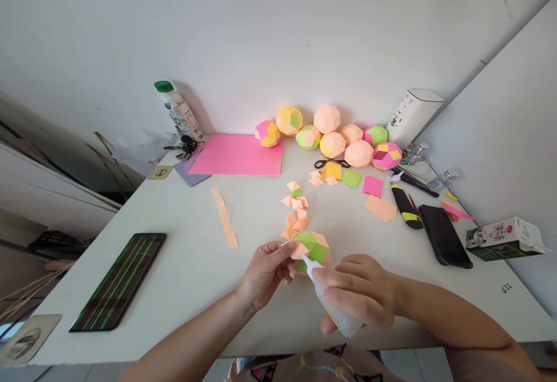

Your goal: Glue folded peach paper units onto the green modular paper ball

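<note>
My left hand (266, 274) is closed on a part-built paper ball (314, 247) of peach and green pieces, held just above the white table (183, 266). My right hand (362, 294) is wrapped round a small white glue bottle (333, 303). Its nozzle points up-left and touches the ball's lower edge. Several folded peach paper units (297, 215) lie on the table just beyond the ball.
Several finished paper balls (333, 135) sit by the back wall, with pink paper sheets (237, 154), scissors (331, 163), loose coloured squares (373, 186) and a peach strip (225, 217). A phone (444, 234), marker (406, 206) and carton (505, 238) lie right; a tablet (119, 280) lies left.
</note>
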`<state>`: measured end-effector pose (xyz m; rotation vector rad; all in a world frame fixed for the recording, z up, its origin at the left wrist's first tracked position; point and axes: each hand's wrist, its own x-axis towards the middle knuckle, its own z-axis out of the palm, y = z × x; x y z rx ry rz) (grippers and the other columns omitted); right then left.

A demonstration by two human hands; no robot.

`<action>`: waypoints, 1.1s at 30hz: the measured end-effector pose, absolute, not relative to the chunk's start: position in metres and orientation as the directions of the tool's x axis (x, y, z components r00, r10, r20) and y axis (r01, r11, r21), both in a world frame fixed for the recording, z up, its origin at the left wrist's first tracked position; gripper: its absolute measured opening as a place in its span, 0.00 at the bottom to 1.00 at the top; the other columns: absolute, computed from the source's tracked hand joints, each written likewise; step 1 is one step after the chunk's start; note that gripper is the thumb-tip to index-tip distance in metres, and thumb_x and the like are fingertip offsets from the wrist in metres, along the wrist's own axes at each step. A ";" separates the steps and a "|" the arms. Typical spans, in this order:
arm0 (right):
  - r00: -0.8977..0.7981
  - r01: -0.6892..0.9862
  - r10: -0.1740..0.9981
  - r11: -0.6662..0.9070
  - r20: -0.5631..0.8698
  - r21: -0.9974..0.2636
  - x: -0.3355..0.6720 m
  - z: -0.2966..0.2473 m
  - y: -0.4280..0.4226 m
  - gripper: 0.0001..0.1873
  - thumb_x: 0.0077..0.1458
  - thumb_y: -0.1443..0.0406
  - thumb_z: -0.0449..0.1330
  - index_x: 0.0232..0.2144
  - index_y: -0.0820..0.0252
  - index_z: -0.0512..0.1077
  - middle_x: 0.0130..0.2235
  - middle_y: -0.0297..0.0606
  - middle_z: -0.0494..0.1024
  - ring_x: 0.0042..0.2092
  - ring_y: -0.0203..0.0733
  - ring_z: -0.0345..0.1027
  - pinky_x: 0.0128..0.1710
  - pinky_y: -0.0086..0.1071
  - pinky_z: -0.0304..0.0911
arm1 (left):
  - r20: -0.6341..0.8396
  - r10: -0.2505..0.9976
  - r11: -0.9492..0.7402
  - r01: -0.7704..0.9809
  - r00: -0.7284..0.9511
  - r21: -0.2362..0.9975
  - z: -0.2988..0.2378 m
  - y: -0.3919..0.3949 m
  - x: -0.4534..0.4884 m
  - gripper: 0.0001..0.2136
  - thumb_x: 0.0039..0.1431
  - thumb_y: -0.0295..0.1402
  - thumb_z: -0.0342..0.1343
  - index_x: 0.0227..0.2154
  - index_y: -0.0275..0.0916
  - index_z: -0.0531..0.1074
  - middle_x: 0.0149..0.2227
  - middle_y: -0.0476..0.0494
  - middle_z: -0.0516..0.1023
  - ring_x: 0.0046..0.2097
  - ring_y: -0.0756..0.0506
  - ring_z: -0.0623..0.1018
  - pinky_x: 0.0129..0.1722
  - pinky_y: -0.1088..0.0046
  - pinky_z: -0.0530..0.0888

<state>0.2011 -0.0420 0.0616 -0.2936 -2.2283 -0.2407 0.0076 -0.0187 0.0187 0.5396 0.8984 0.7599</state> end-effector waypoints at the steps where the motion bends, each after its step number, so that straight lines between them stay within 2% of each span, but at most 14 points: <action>1: -0.618 0.293 0.123 0.953 0.776 0.082 0.201 0.062 -0.042 0.15 0.51 0.58 0.62 0.33 0.63 0.65 0.32 0.47 0.79 0.28 0.36 0.69 0.20 0.28 0.65 | -0.484 0.776 0.621 -0.355 0.404 0.699 0.018 -0.019 0.007 0.16 0.44 0.40 0.65 0.17 0.35 0.66 0.12 0.50 0.70 0.15 0.55 0.65 0.15 0.79 0.58; 7: -0.635 0.277 0.098 0.955 0.767 0.107 0.200 0.063 -0.041 0.16 0.47 0.58 0.64 0.33 0.63 0.65 0.32 0.48 0.79 0.25 0.36 0.64 0.19 0.28 0.63 | -0.456 0.787 0.604 -0.370 0.415 0.705 0.016 -0.019 0.007 0.16 0.46 0.40 0.64 0.16 0.34 0.68 0.12 0.51 0.68 0.17 0.55 0.63 0.18 0.78 0.57; 14: -0.652 0.286 0.110 0.952 0.750 0.109 0.203 0.060 -0.042 0.17 0.47 0.57 0.64 0.33 0.61 0.65 0.36 0.48 0.78 0.28 0.36 0.66 0.21 0.29 0.65 | -0.443 0.792 0.591 -0.348 0.419 0.728 0.019 -0.020 0.008 0.18 0.45 0.43 0.63 0.16 0.35 0.66 0.11 0.53 0.65 0.16 0.55 0.61 0.19 0.77 0.56; 19: -0.629 0.304 0.114 0.946 0.769 0.108 0.204 0.061 -0.041 0.18 0.46 0.57 0.65 0.32 0.63 0.65 0.34 0.51 0.78 0.29 0.39 0.69 0.20 0.29 0.65 | -0.446 0.794 0.592 -0.355 0.414 0.724 0.017 -0.019 0.007 0.18 0.46 0.44 0.63 0.16 0.35 0.66 0.11 0.53 0.65 0.15 0.56 0.60 0.17 0.78 0.53; 27: -0.643 0.278 0.104 0.955 0.759 0.105 0.202 0.059 -0.042 0.18 0.46 0.56 0.65 0.33 0.61 0.65 0.35 0.48 0.78 0.26 0.36 0.66 0.20 0.28 0.64 | -0.463 0.784 0.605 -0.338 0.414 0.721 0.016 -0.020 0.007 0.18 0.47 0.43 0.62 0.16 0.35 0.66 0.11 0.53 0.66 0.15 0.56 0.61 0.17 0.78 0.54; 33: -0.638 0.330 0.131 0.937 0.758 0.116 0.204 0.059 -0.042 0.17 0.48 0.55 0.63 0.32 0.60 0.65 0.34 0.47 0.79 0.30 0.38 0.70 0.20 0.28 0.66 | -0.459 0.789 0.598 -0.342 0.408 0.725 0.015 -0.019 0.007 0.18 0.46 0.44 0.62 0.17 0.35 0.67 0.11 0.53 0.66 0.15 0.56 0.61 0.17 0.78 0.54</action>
